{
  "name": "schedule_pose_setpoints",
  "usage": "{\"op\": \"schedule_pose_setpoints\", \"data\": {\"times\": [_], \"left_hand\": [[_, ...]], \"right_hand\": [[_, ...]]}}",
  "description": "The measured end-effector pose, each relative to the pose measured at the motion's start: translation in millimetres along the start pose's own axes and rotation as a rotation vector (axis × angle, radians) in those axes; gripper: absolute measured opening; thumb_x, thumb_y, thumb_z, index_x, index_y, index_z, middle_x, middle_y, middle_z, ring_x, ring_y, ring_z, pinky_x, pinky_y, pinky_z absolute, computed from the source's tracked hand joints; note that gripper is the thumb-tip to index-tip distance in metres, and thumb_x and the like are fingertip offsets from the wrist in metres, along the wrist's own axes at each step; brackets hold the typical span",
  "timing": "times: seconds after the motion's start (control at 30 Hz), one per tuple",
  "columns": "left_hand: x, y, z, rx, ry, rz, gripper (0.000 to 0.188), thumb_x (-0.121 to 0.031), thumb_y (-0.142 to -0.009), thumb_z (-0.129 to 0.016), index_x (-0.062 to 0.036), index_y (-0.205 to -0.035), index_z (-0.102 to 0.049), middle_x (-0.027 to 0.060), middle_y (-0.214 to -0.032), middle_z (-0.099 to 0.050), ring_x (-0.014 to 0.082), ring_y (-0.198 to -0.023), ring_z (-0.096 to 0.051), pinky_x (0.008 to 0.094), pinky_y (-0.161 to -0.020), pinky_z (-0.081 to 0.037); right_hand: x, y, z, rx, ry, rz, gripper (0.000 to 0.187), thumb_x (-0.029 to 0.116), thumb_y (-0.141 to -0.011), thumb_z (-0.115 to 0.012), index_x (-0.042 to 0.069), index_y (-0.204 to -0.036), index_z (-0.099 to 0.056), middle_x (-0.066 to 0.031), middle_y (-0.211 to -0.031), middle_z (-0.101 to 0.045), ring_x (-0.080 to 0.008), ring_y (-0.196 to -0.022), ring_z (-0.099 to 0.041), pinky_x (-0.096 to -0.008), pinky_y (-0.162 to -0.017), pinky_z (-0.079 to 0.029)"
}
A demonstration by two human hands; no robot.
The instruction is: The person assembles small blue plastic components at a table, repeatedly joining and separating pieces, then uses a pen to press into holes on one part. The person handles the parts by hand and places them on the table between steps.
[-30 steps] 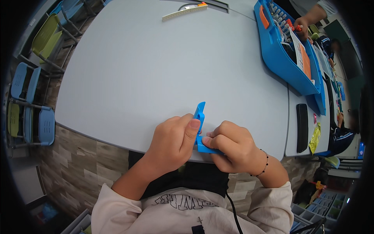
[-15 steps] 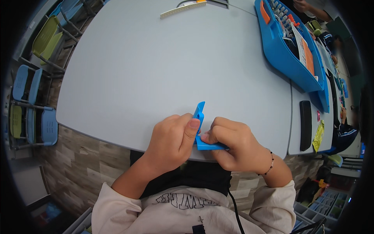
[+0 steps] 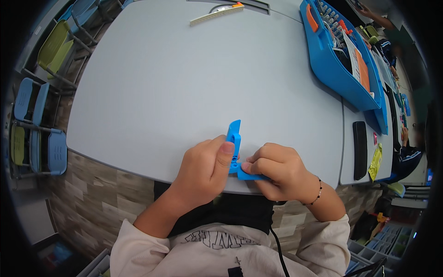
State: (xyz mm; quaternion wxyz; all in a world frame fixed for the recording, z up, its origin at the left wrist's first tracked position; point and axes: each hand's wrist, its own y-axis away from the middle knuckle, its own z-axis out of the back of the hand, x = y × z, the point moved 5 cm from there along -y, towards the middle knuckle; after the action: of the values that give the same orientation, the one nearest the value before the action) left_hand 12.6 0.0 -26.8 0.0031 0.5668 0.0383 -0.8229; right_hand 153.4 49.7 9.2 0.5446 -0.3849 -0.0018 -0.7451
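Near the table's front edge, my left hand is closed around an upright blue plastic piece, thumb pressed on its side. The piece has a slanted top end, and small round holes show near its lower end. My right hand pinches a flat blue plastic piece between thumb and fingers. The two pieces meet at a corner between my hands, roughly at a right angle. I cannot tell whether they are joined or only touching. My fingers hide part of both.
The grey-white table spreads ahead. A blue bin of small parts stands at the right, with a black case and a yellow wrapper nearer. A beige strip lies at the far edge. Chairs stand left.
The flat blue piece in my right hand has turned and tilted slightly beside the upright one. More of the upright piece's holed lower end shows. Both hands keep their grip.
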Motion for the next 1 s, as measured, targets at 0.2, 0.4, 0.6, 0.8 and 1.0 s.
{"op": "schedule_pose_setpoints", "data": {"times": [0.2, 0.4, 0.6, 0.8, 1.0], "left_hand": [[0.7, -0.5, -0.4, -0.097, 0.254, -0.019, 0.043, -0.029, -0.1, -0.034, -0.0008, -0.07, -0.046, 0.0139, -0.057, -0.045, 0.0278, -0.049, -0.044, 0.0377, -0.049, -0.035], [2.5, -1.0, 0.2, -0.047, 0.123, -0.057, 0.041, -0.028, -0.1, -0.037, -0.0016, -0.069, -0.043, 0.0128, -0.055, -0.042, 0.0279, -0.049, -0.042, 0.0376, -0.048, -0.033], [0.1, -1.3, 0.6, -0.065, 0.081, -0.09, 0.04, -0.027, -0.099, -0.039, -0.0021, -0.068, -0.043, 0.0123, -0.053, -0.041, 0.0284, -0.049, -0.041, 0.0382, -0.048, -0.032], [-1.1, -2.4, 0.5, -0.054, 0.075, -0.104, 0.039, -0.028, -0.098, -0.042, -0.0024, -0.068, -0.045, 0.0113, -0.053, -0.041, 0.0268, -0.049, -0.041, 0.0372, -0.048, -0.033], [0.2, -3.2, 0.8, -0.019, 0.155, -0.014, 0.04, -0.035, -0.094, -0.049, -0.0019, -0.071, -0.049, 0.0081, -0.052, -0.043, 0.0226, -0.049, -0.044, 0.0347, -0.048, -0.034]], "right_hand": [[2.1, -1.6, 8.4, -0.079, -0.087, 0.027, 0.019, -0.004, -0.059, -0.064, 0.003, -0.076, -0.061, -0.0082, -0.072, -0.057, -0.0216, -0.057, -0.054, -0.0304, -0.047, -0.043], [3.8, -4.3, 3.1, -0.058, -0.098, 0.046, 0.014, -0.005, -0.063, -0.065, 0.003, -0.073, -0.059, -0.0075, -0.071, -0.057, -0.0201, -0.055, -0.052, -0.0297, -0.045, -0.041], [7.0, -5.8, -0.6, -0.03, -0.056, 0.067, 0.013, -0.004, -0.064, -0.067, 0.002, -0.072, -0.059, -0.0066, -0.071, -0.056, -0.0192, -0.053, -0.05, -0.0296, -0.043, -0.038], [8.4, -5.6, 0.7, -0.053, -0.031, 0.079, 0.013, -0.003, -0.065, -0.069, 0.002, -0.07, -0.057, -0.0065, -0.07, -0.056, -0.018, -0.051, -0.048, -0.0285, -0.04, -0.036], [7.5, -5.3, -1.4, -0.035, -0.013, 0.094, 0.014, -0.003, -0.067, -0.069, 0.002, -0.069, -0.057, -0.0063, -0.069, -0.055, -0.0174, -0.05, -0.047, -0.0281, -0.039, -0.034]]}}
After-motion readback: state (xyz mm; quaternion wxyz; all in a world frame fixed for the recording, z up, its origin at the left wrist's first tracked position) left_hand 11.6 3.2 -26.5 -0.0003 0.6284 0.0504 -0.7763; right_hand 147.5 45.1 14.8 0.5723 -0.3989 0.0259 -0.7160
